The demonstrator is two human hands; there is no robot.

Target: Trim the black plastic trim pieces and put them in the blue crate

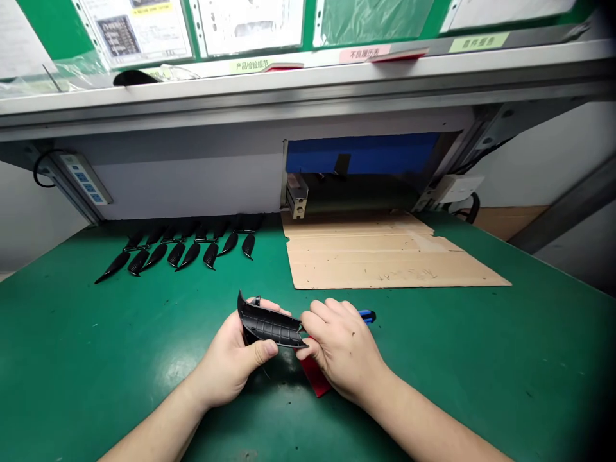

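My left hand [235, 359] is closed round a black ribbed plastic part [269, 326], curved and pointed, held just above the green table [96, 359]. My right hand [341, 346] is closed too, its fingers pinching the part's right tip. A tool with a blue end [367, 315] sticks out past the right hand's knuckles, and a red piece [315, 378] shows beneath that hand. Whether the red piece belongs to the tool I cannot tell.
Several more black pointed parts [187, 250] lie in a row at the back left. A flat cardboard sheet [385, 256] covers the back middle, before an opening with a blue panel [360, 154]. A power strip [86, 179] hangs at left under a shelf [289, 83].
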